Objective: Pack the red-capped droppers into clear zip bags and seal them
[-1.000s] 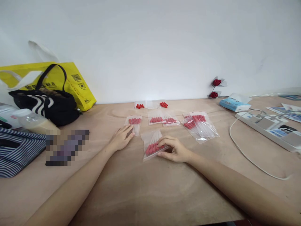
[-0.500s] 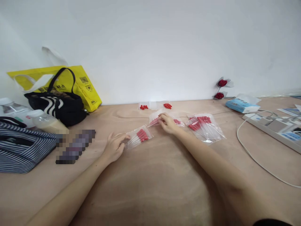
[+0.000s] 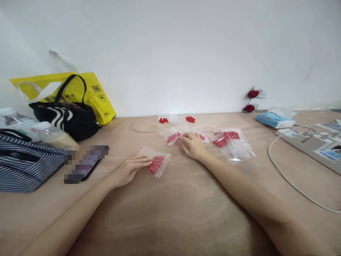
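Observation:
My left hand is low over the table, its fingers reaching across a small clear zip bag of thin sticks with red ends. The bag lies tilted, its zip edge to the right, and the fingers hide part of it. Farther back, my right hand pinches the near edge of another clear zip bag with red-ended pieces, and that edge is bent up. More red pieces in clear plastic show just behind the right hand. A larger clear bag of red-ended sticks lies to the right.
By the wall lie small bags with red pieces. At left are a yellow bag, black pouch, bottles, striped bag and partly blurred phone. Tissues, a power strip and its cable are at right.
The left hand's bag has turned and come slightly nearer, with the fingers now farther over it. My right hand has shifted a little right and nearer, and its bag's edge is lifted.

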### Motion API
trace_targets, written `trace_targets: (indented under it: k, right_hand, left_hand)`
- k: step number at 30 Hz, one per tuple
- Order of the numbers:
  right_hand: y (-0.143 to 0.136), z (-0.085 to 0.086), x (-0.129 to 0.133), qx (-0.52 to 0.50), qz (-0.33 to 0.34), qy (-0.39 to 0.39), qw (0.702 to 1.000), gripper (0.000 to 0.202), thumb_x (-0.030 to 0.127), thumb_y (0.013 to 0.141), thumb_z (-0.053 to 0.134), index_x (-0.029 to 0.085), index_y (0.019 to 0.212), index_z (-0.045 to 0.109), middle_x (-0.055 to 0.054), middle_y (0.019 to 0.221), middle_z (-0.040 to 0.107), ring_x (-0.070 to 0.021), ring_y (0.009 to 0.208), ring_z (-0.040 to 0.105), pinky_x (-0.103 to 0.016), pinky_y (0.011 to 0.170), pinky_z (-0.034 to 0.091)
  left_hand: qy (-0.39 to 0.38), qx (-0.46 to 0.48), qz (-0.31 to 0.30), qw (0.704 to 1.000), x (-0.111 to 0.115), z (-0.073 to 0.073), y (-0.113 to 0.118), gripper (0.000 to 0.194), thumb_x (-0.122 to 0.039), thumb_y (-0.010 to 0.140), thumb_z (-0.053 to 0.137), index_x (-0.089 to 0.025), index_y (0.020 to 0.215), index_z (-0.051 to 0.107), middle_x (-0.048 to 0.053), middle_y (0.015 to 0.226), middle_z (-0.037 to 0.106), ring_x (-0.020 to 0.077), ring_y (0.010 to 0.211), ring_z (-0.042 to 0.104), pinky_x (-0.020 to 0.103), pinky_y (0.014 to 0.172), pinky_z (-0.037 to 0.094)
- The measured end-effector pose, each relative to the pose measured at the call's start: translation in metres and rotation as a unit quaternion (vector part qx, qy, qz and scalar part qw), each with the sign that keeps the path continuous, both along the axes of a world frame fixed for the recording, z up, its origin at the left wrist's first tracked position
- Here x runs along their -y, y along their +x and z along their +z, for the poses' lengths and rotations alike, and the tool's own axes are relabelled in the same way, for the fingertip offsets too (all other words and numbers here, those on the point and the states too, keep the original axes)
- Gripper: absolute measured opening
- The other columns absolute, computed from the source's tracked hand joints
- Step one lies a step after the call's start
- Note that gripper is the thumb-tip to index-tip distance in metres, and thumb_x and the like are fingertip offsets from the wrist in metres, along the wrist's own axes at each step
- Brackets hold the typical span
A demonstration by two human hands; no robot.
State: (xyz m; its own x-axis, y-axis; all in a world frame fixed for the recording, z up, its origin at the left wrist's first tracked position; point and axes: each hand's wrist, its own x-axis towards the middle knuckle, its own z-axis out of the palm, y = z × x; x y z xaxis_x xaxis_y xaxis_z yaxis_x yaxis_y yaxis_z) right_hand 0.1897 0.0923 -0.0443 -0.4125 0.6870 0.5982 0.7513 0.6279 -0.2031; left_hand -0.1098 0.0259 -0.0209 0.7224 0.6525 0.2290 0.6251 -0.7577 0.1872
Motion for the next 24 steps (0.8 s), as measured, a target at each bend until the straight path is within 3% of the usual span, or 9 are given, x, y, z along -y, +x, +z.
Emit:
trace_targets:
  k: [4,8,13,17,20,24]
  right_hand:
    - [0.017,-0.003,0.028,-0.007,0.125,-0.015,0.992,0.028,0.021,0.078,0.050,0.019,0.105,0.057,-0.008,0.099,0.056,-0.0191,0.091,0.050,-0.034,0.080,0.039]
    - [0.032,-0.004,0.053,-0.013,0.208,-0.055,0.976,0.031,0.024,0.076,0.055,0.020,0.107,0.055,-0.008,0.100,0.056,-0.0181,0.093,0.051,-0.033,0.081,0.042]
    - [0.055,-0.006,0.071,-0.005,0.221,-0.056,0.974,0.026,0.019,0.078,0.052,0.021,0.104,0.058,-0.007,0.095,0.058,-0.0151,0.083,0.054,-0.031,0.074,0.044]
    - [0.070,-0.007,0.076,0.029,0.201,0.006,0.979,0.020,0.020,0.082,0.047,0.021,0.097,0.060,-0.005,0.086,0.060,-0.0133,0.076,0.054,-0.029,0.067,0.042]
    - [0.071,-0.003,0.076,0.093,0.196,0.085,0.972,0.020,0.020,0.084,0.045,0.019,0.097,0.059,-0.005,0.081,0.061,-0.0132,0.072,0.053,-0.029,0.065,0.041]
    - [0.067,0.005,0.078,0.205,0.215,0.177,0.938,0.023,0.016,0.086,0.040,0.015,0.104,0.055,-0.005,0.077,0.060,-0.0131,0.070,0.053,-0.030,0.067,0.039]
  left_hand:
    - [-0.035,0.024,-0.015,0.999,0.011,0.002,0.002,0.040,-0.010,0.087,0.029,-0.026,0.113,0.054,0.001,0.116,0.058,0.0158,0.113,0.049,0.036,0.094,0.041]
    - [-0.060,0.067,-0.067,0.994,0.009,-0.003,0.033,0.040,-0.010,0.087,0.029,-0.025,0.113,0.054,0.002,0.116,0.058,0.0162,0.114,0.047,0.036,0.095,0.040]
    - [-0.067,0.096,-0.124,0.985,-0.015,-0.012,0.079,0.040,-0.007,0.086,0.029,-0.023,0.107,0.059,0.003,0.111,0.061,0.0165,0.112,0.049,0.036,0.095,0.041]
    - [-0.013,0.137,-0.078,0.987,-0.026,-0.018,0.099,0.040,-0.006,0.084,0.029,-0.020,0.104,0.061,0.006,0.111,0.060,0.0176,0.111,0.050,0.038,0.095,0.041]
    - [0.038,0.207,-0.049,0.976,-0.014,-0.017,0.102,0.032,-0.008,0.083,0.035,-0.018,0.099,0.062,0.007,0.101,0.064,0.0158,0.101,0.056,0.034,0.089,0.046]
    - [0.071,0.217,-0.110,0.967,0.013,-0.012,0.097,0.018,-0.018,0.078,0.054,-0.016,0.095,0.061,0.009,0.091,0.065,0.0167,0.089,0.060,0.031,0.079,0.051]
